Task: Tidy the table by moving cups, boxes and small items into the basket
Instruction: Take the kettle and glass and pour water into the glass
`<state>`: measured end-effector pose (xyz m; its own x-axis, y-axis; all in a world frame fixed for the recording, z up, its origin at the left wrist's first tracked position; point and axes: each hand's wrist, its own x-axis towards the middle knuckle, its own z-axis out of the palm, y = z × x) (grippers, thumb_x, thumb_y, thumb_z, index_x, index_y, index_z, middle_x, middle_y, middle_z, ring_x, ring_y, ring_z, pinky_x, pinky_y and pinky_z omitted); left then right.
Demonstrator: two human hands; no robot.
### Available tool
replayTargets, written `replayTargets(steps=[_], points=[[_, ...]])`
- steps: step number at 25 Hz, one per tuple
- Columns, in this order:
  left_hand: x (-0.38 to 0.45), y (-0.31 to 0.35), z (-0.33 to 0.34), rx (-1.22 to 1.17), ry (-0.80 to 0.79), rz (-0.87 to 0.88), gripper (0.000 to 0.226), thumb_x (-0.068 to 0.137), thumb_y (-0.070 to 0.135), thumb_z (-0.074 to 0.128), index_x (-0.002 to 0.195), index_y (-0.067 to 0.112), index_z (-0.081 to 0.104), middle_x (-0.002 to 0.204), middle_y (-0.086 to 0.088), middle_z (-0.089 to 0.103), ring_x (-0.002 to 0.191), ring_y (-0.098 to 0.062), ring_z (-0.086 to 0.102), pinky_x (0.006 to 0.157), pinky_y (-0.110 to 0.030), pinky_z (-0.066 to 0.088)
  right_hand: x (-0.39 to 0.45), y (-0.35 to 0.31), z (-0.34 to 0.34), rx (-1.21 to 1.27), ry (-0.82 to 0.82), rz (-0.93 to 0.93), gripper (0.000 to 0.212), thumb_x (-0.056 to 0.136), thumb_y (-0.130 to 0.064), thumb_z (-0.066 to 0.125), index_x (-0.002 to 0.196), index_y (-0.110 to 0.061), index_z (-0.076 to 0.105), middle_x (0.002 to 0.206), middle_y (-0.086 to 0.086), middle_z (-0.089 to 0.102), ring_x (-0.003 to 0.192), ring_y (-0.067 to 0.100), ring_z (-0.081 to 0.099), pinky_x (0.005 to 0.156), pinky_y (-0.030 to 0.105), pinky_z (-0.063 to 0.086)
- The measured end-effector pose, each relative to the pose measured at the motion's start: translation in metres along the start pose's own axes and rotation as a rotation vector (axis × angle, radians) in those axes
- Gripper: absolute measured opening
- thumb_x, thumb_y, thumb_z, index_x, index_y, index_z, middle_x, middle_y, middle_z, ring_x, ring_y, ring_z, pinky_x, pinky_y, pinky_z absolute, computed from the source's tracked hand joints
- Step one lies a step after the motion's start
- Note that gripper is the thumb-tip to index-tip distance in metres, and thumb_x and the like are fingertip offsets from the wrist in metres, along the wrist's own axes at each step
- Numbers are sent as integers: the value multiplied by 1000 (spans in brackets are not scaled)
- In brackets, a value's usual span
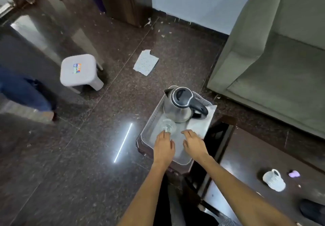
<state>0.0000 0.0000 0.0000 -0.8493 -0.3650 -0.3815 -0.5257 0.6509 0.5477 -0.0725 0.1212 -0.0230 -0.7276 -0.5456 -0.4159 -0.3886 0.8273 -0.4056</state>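
A grey plastic basket point(151, 123) sits on a dark stand beside the dark table point(249, 162). Inside it stands a steel kettle point(181, 105) with a black lid and handle, on a white cloth point(202, 122). In front of the kettle is a clear glass point(168, 126). My left hand point(164, 149) reaches into the basket with its fingertips on the glass. My right hand point(194, 144) hovers over the basket next to it, fingers spread, holding nothing. On the table to the right lie a white patterned cup point(274, 180) on its side and a small purple item point(294, 174).
A white plastic stool point(79, 71) stands on the dark stone floor at left, a torn sheet of paper point(146, 62) lies further back. A grey-green sofa point(274, 58) fills the right. A person's leg in jeans point(22, 92) is at the left edge.
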Motion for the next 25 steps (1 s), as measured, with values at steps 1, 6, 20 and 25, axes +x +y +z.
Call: replayTargets(steps=[1,6,20,25], points=[[10,-8,-4,-8,-8,4,37,92,15,48,127,5,48,132,-13,50,120,-27,46,99,-36,42,12,-7,2,-11,-21,38,45,91,-12,48,135,-16,41,136,6,44,120,26,50,90,38,48],[40,-31,-14,-18,-61,11,40,92,13,48,131,4,44,139,-13,44,128,-27,41,105,-35,38,58,-29,20,-57,-164,152,58,89,-12,53,141,-29,33,145,14,33,118,36,52,89,44,51],[59,-52,-36,-55,-208,45,57,87,16,57,138,10,33,143,-9,40,131,-24,38,101,-34,38,67,-25,19,230,-119,234,17,78,-20,73,94,-14,75,101,6,73,97,24,64,86,31,47],[55,-45,-44,-142,-251,84,96,68,25,79,145,14,22,143,-6,41,131,-23,39,103,-34,39,38,-24,-10,276,-70,68,12,78,-21,73,90,-20,74,96,2,70,88,22,65,83,36,51]])
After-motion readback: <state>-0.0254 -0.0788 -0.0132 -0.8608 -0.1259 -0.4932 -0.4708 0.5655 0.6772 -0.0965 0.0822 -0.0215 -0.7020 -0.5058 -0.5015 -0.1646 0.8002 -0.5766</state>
